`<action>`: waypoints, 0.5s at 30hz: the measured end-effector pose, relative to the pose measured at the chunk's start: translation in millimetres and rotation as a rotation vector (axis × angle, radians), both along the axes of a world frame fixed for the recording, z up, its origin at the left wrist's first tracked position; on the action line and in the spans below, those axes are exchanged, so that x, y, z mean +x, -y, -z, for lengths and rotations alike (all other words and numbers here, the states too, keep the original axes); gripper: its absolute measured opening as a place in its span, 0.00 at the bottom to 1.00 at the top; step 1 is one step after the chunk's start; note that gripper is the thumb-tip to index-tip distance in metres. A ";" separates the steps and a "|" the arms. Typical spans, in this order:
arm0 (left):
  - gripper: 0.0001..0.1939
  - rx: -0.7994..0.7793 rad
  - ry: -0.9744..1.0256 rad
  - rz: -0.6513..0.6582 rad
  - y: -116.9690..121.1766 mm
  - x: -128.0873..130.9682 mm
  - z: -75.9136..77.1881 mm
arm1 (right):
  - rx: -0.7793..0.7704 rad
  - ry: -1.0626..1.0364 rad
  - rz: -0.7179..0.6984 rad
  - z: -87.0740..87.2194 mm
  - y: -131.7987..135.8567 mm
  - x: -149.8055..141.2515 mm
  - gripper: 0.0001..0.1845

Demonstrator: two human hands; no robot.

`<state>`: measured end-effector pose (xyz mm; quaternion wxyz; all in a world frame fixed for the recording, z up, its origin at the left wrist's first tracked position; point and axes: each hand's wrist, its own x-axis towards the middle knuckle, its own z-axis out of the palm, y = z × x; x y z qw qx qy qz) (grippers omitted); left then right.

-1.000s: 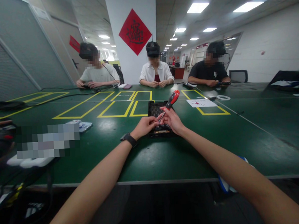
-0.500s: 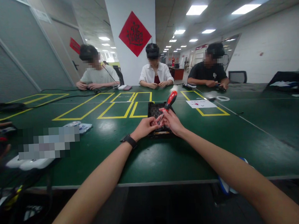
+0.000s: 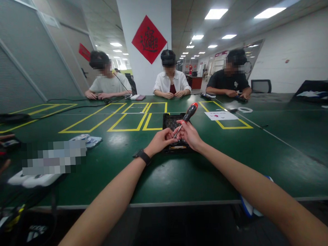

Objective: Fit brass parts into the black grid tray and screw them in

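Observation:
A screwdriver (image 3: 190,113) with a red-and-black handle is gripped by my right hand (image 3: 192,135). Its handle leans up and to the right, and the thin metal shaft slants down to the left. The fingers of my left hand (image 3: 162,139) are pinched together at the lower end of the shaft; whatever small piece they hold is too small to make out. Both hands are above a black open tray (image 3: 166,120) on the green table, and they hide most of its inside. Small dark items show within its back part.
White devices, partly blurred out, lie on the table (image 3: 152,182) at left. A paper sheet (image 3: 221,115) and a white ring (image 3: 245,112) lie right of the tray. Three people sit across the table. Another person's hand (image 3: 1,139) shows at the left edge. Yellow tape marks rectangles.
The screwdriver's handle has tipped further right and lower, and has turned so more black shows. My right hand has shifted slightly with it; my left hand stays nearly in place.

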<state>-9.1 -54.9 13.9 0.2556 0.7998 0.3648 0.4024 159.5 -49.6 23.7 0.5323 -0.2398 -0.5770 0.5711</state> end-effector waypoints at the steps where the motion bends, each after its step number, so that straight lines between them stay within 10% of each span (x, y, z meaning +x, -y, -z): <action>1: 0.17 -0.007 -0.002 -0.001 0.2 -0.1 -0.4 | -0.004 0.003 -0.004 -0.7 0.7 -0.1 0.20; 15: 0.16 0.011 -0.007 0.037 -1.6 -1.2 3.6 | 0.067 0.043 0.007 2.1 -0.8 -0.2 0.20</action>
